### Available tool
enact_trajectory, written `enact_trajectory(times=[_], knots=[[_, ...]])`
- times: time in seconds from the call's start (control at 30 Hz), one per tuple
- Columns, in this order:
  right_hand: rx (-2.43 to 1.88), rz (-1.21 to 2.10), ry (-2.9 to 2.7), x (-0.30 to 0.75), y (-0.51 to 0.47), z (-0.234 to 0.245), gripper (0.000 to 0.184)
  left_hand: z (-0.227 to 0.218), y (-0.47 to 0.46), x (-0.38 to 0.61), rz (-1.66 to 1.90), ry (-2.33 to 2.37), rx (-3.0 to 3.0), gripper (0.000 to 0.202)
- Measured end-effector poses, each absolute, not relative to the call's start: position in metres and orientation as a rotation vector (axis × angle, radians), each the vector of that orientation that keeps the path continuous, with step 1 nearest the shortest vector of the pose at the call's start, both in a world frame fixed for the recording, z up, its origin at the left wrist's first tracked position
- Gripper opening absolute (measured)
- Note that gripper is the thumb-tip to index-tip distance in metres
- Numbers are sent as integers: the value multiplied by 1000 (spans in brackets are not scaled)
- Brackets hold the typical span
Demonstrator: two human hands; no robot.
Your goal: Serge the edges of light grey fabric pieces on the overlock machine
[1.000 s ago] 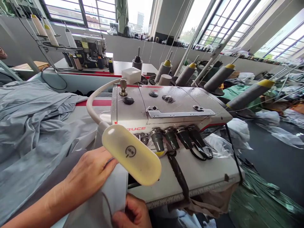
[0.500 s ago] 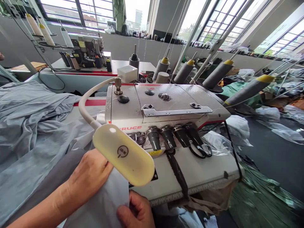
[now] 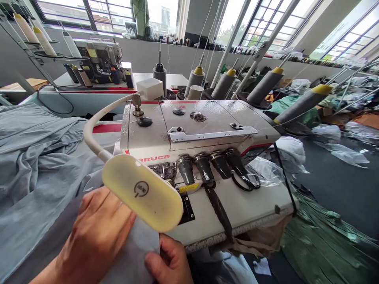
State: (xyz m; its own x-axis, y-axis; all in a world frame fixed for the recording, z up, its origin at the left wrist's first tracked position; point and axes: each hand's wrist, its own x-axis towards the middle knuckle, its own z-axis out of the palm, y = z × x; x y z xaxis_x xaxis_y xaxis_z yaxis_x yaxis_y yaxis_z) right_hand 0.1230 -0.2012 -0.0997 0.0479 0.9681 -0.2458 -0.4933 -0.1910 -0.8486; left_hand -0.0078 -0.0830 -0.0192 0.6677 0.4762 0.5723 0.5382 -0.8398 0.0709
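Head view: my left hand [image 3: 99,228] comes in from the lower left, back upward, knuckles gently arched, the wrist low near the bottom edge. It rests on the smooth pale-grey cloth [image 3: 143,240], fingers lying close together and aimed toward the machine; their tips are hidden behind the oval yellowish-white lamp head [image 3: 145,193], so I cannot tell whether they grip or only press. My right hand [image 3: 174,262] rises from the bottom edge, fingers curled under and thumb laid over, the two clamped on the cloth's right edge. The cloth lies between my hands, in front of the off-white sewing machine [image 3: 204,118] with red lettering, partly covered by the lamp head. The white machine table [image 3: 245,209] stretches off beyond my right hand.
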Motion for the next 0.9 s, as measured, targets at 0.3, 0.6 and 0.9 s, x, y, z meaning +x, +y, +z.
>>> enact_trajectory(times=[0.3,0.6,0.9], knots=[[-1050,1475,-661,123,-201,-95,39,-38,-89,-6,-940,-659,-2828,18],[-1160,1459,-655,122,-203,-100,40,-32,-89,-7,-918,-690,-2817,26],[-1070,1366,-696,128,-186,-75,30,-22,-77,-5,-840,-733,-2842,26]])
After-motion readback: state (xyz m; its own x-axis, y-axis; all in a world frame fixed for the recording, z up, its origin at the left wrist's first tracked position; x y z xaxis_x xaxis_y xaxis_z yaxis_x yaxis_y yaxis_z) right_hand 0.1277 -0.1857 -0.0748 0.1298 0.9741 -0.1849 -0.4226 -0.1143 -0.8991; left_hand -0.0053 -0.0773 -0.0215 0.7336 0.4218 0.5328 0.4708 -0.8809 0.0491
